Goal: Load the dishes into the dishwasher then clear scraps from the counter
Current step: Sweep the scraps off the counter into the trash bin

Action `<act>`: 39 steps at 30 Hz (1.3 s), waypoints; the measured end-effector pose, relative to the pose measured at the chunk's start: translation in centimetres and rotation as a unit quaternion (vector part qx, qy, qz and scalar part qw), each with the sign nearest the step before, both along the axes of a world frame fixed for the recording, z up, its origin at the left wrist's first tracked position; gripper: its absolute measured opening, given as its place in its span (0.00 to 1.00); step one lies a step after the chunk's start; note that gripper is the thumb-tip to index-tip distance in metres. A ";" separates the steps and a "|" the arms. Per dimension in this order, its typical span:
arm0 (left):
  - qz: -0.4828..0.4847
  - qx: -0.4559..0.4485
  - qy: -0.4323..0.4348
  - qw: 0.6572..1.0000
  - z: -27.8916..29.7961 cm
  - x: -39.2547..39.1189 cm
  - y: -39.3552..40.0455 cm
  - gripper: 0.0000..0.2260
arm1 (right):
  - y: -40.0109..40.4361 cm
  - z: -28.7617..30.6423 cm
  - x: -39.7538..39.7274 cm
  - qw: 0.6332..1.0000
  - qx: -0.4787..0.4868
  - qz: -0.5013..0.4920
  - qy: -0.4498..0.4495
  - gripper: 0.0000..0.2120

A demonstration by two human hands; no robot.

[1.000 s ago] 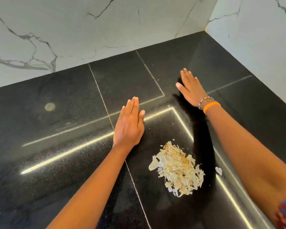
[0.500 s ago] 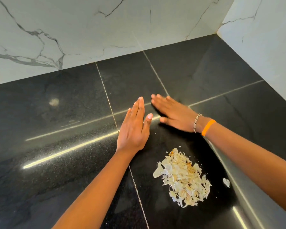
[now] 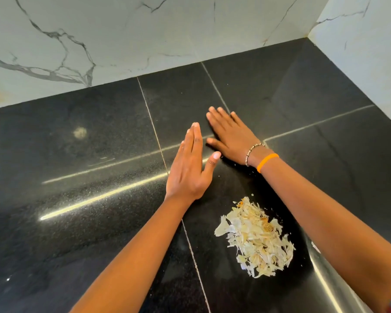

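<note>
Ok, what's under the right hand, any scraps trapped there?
The right hand lies flat, fingers straight, on the black counter. Only bare tile shows around it; whatever is beneath the palm is covered. The scrap pile sits apart, nearer the person.

White marble-veined wall (image 3: 145,37), pale round smudge (image 3: 80,132), orange wristband (image 3: 267,162), beaded bracelet (image 3: 252,152)

Forearms (image 3: 339,224) cut off below.
</note>
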State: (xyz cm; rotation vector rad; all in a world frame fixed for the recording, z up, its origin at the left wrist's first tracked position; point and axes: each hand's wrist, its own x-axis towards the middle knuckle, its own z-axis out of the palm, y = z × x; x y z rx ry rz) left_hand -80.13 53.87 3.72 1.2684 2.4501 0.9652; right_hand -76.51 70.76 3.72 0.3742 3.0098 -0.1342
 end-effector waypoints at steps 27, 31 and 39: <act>-0.031 -0.030 0.018 0.999 -0.4 -0.5 -0.1 0.42 | -1.8 0.8 6.5 0.990 -0.086 0.102 -0.051 0.38; -0.063 -0.099 0.069 0.991 0.0 -0.3 -0.1 0.42 | -4.3 1.0 13.2 0.969 -0.239 0.054 -0.032 0.33; -0.201 -0.010 -0.198 0.959 2.2 8.3 -2.8 0.25 | -6.1 4.5 18.7 0.794 -0.519 -0.211 0.236 0.21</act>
